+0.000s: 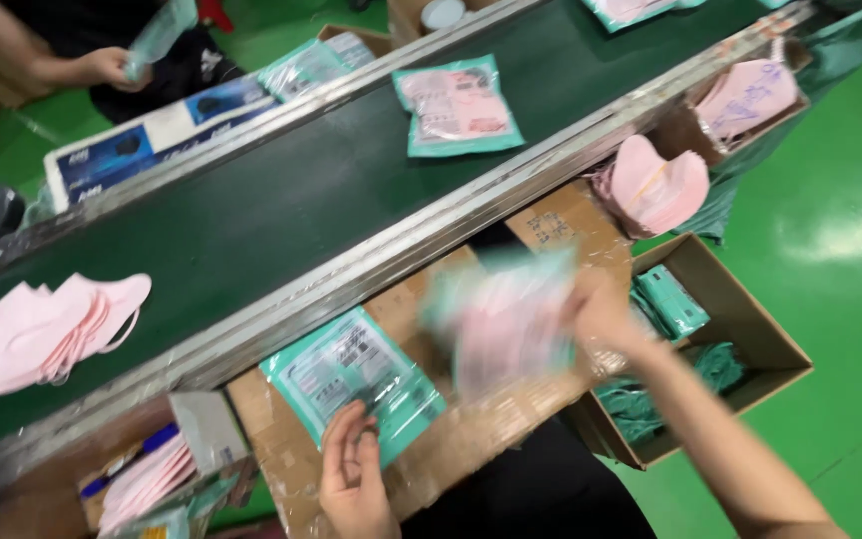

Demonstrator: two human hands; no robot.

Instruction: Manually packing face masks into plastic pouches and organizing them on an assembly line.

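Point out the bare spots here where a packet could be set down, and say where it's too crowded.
Freest: the dark belt between the pink mask stack and the teal packet up-belt. Some bare cardboard lies right of the left hand. Crowded: the cardboard near the packet under that hand, where the right hand swings a blurred packet, and the open box.

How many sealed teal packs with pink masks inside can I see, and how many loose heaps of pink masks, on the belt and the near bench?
Sealed teal packs: 3 – one on the belt, one under the left hand at, one blurred in the right hand at.
Loose pink mask heaps: 3 –.
Total: 6
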